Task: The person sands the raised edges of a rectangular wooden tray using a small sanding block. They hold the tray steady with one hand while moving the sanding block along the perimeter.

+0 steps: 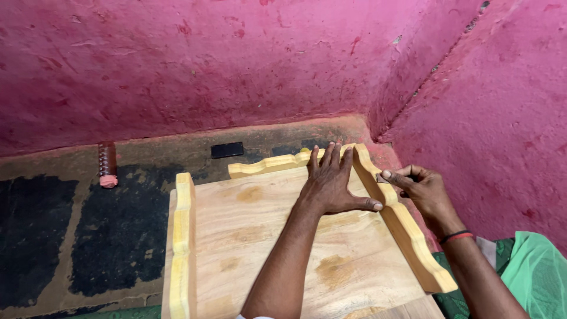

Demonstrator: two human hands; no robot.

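Here the left hand (331,186) lies flat on the wooden board (277,236), palm down, fingers spread wide and holding nothing. Its fingertips reach the far rail (269,165), and its thumb stretches out sideways until it touches the inner face of the right rail (407,233).

Just across that rail from the thumb, the right hand (420,188) is curled narrow, thumb and forefinger pinched on something small and dark at the rail's outer top edge; what it is I cannot tell. So the 2 hands sit on opposite sides of the same rail, very near each other, close to the corner where the right rail meets the far one. A thin red and black band (456,237) circles the right wrist.

The board is pale, with a few darker brown patches, and 3 scalloped rails stand on edge around it. The left rail (182,248) stands well away from both hands, across the board.

Beyond the fingertips, past the far rail, a small flat black thing (227,150) lies on the dark, worn floor (118,230). Far off beyond the left rail, a brown bottle (107,164) with a pink cap lies at the foot of the pink wall (236,59). Green cloth (534,272) shows below the right forearm.
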